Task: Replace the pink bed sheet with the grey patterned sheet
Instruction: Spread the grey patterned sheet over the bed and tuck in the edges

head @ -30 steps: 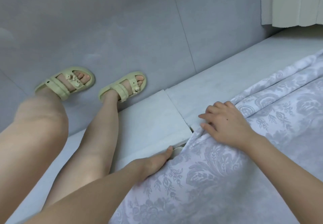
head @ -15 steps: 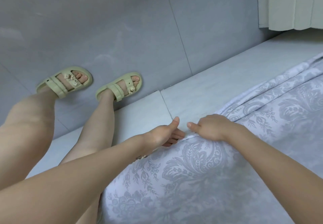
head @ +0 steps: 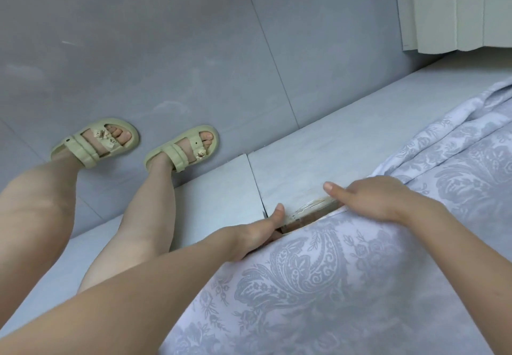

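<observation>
The grey patterned sheet [head: 318, 285] covers the mattress at the lower right, and its loose edge [head: 454, 132] lies bunched along the bed's side. At the mattress corner, my left hand [head: 257, 232] has its fingers hidden under the sheet-covered edge and its thumb pointing up. My right hand [head: 371, 199] grips the same edge a little farther right, fingers tucked down out of sight and thumb stretched left. Between the hands a dark gap [head: 302, 218] shows the frame's worn rim. No pink sheet is in view.
A pale grey bed frame ledge [head: 332, 146] runs along the mattress, with a seam near the corner. My bare legs and green sandals [head: 180, 149] stand on the grey tiled floor [head: 166, 49] to the left. A pale curtain [head: 454, 8] hangs at the top right.
My left hand rose from the mattress side to the corner. My right hand's fingers went from lying on top to tucked under the edge. A gap opened beside the frame.
</observation>
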`<state>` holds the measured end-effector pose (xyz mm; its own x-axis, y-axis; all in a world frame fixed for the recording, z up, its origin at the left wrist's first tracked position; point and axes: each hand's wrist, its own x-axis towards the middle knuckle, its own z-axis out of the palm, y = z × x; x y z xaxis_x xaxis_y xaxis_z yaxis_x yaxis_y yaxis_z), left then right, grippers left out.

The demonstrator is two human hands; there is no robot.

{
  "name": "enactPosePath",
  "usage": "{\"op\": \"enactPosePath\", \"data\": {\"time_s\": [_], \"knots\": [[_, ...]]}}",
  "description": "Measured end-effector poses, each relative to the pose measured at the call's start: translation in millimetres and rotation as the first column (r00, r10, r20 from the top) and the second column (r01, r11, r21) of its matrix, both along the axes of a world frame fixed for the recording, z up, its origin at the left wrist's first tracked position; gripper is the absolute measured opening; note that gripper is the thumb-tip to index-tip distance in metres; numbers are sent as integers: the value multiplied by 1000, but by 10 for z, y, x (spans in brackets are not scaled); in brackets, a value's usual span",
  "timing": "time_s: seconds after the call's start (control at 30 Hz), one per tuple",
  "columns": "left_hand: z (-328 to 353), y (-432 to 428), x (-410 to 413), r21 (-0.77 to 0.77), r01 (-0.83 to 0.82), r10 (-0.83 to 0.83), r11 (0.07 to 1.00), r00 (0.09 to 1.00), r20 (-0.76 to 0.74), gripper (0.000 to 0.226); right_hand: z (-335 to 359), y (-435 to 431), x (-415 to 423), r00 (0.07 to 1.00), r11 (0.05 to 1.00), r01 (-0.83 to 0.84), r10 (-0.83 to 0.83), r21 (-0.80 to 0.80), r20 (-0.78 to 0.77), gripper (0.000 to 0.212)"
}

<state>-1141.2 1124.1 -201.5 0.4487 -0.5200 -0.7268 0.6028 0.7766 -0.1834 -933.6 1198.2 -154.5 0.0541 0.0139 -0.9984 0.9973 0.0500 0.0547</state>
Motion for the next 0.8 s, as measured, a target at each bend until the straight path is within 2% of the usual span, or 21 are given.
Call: {"op": "enactPosePath", "data": {"time_s": [0.07,0.13,0.17,0.23,0.33,0.4,0.47,0.5,0.6,0.67,0.8], "knots": [[44,105,74,67,-39,40,997,999,-8,85,135,56,217,991,968,124,-109,217,-80,71],[71,225,208,155,-151,158,976,987,-37,80,189,125,469,982,876,120,-36,466,-185,75],[92,299,324,205,-210,223,956,974,-40,77,195,172,617,983,839,89,13,537,-184,75],[142,428,577,288,-260,271,922,963,0,70,159,251,867,991,824,61,17,564,-132,64],[189,570,945,416,-167,154,894,986,66,67,32,298,1134,999,913,37,-22,407,-43,45],[200,626,1055,577,-115,109,809,993,45,61,-30,297,1181,997,924,48,-23,380,-71,43],[217,667,1124,728,-53,66,683,998,10,50,-55,319,1185,991,894,73,-15,443,-133,39],[240,674,1154,756,-45,43,653,999,23,49,-68,329,1184,985,878,100,-20,468,-172,39],[245,590,1266,736,-18,-68,677,994,86,58,-151,344,1209,964,897,145,-35,417,-262,45],[194,542,1280,661,-6,-55,750,996,72,56,-176,327,1242,960,931,85,20,356,-281,44],[61,530,1361,474,50,-71,879,997,26,62,-100,379,1395,912,924,44,119,380,-394,77]]}}
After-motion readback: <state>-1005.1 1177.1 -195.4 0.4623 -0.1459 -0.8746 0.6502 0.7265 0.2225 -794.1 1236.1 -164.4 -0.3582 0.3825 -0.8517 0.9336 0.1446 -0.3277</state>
